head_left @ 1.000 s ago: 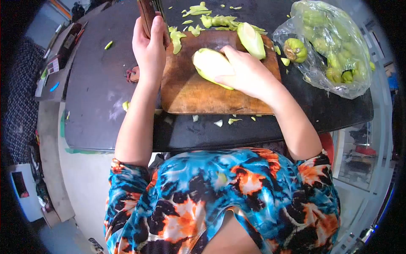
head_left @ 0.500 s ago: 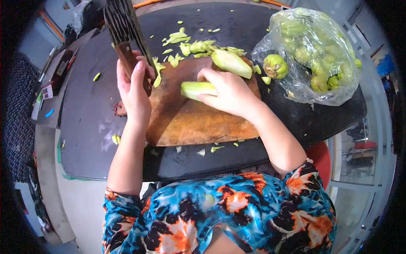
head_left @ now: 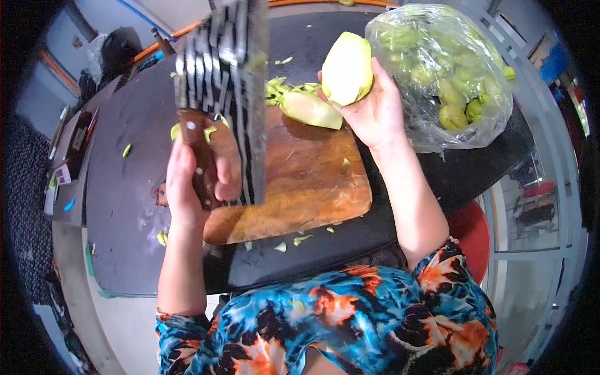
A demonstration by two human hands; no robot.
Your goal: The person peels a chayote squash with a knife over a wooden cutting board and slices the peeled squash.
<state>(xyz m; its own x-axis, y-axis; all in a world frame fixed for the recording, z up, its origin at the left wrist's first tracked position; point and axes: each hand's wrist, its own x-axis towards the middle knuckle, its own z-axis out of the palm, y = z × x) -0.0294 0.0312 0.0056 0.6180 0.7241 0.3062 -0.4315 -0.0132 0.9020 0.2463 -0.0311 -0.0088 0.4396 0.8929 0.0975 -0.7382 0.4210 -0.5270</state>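
In my left hand (head_left: 187,181) is a cleaver, its brown wooden handle (head_left: 201,156) wrapped by my fingers. The cleaver's broad, streaked blade (head_left: 222,69) points away from me, flat side toward the camera. My right hand (head_left: 375,112) grips a peeled pale-green chayote (head_left: 348,69) above the far right edge of the wooden cutting board (head_left: 300,181). Another peeled chayote piece (head_left: 310,110) lies at the board's far edge, just below that hand. Green peelings (head_left: 275,92) are heaped beside it, partly hidden by the blade.
A clear plastic bag (head_left: 437,75) of unpeeled chayotes sits at the right of the dark table (head_left: 144,219). Small peel scraps (head_left: 281,247) lie along the board's near side. A red stool (head_left: 469,234) stands at the table's right edge.
My right hand has lifted the chayote off the board, up and to the right. The cleaver has turned its broad side to the camera. The loose unpeeled chayote beside the bag no longer shows.
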